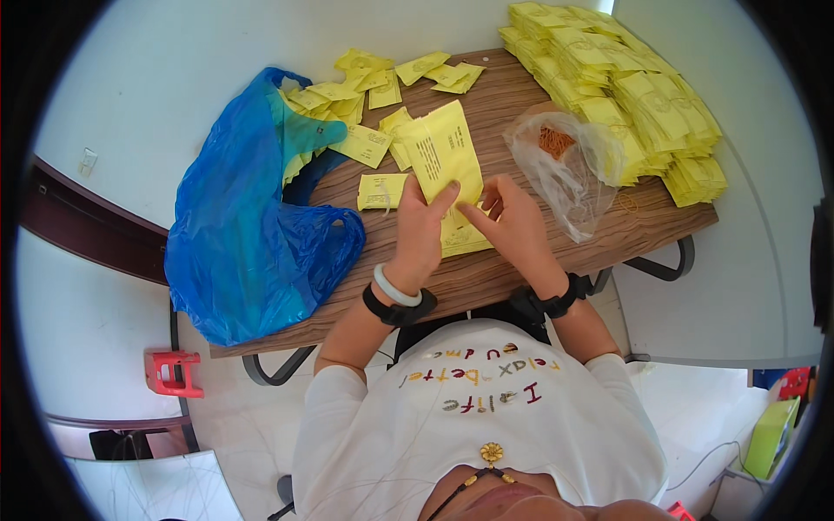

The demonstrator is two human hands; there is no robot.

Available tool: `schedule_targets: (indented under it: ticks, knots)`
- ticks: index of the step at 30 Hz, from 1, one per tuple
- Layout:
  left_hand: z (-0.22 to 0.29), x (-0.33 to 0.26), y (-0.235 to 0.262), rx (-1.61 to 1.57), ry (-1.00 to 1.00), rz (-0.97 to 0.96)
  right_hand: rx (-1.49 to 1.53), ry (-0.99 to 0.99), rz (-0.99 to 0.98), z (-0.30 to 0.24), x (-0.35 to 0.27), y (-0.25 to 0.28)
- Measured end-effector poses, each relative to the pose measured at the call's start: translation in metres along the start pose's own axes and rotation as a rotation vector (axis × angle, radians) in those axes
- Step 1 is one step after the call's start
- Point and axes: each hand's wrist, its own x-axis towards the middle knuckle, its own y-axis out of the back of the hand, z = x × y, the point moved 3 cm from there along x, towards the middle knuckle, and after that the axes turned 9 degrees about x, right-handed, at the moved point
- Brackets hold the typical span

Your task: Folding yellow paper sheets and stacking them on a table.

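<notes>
My left hand (pixel 420 227) is closed around the lower left part of a yellow paper envelope (pixel 447 148), thumb on its front. Printed side up, the envelope tilts above the table. At its lower right edge, my right hand (pixel 518 220) has its fingers curled, with thumb and forefinger at the paper. Below both hands, another yellow envelope (pixel 467 244) lies on the table, partly covered. A smaller yellow bundle (pixel 380 192) with a pale band lies just left of my left hand.
The wood-grain table (pixel 417 282) carries a big blue plastic bag (pixel 234 234) of yellow packets at left. Loose packets (pixel 365 74) lie along the back. A clear bag (pixel 565 187) with brown rubber bands sits at right, before tall stacked yellow bundles (pixel 647 104). A red stool (pixel 174 373) stands left.
</notes>
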Motion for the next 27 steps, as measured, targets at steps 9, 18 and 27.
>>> schedule_targets:
  ticks: [9, 18, 27]
  knots:
    - [-0.016, -0.027, -0.002, -0.127, 0.028, 0.114, 0.489, -0.120, -0.072, 0.020, -0.017, -0.015]
    - [-0.027, -0.037, 0.008, -0.163, 0.023, 0.188, 0.378, -0.123, -0.137, 0.029, -0.028, -0.017]
    - [-0.046, -0.027, 0.035, -0.388, 0.303, 0.116, 1.164, -0.403, -0.516, 0.032, -0.049, -0.033]
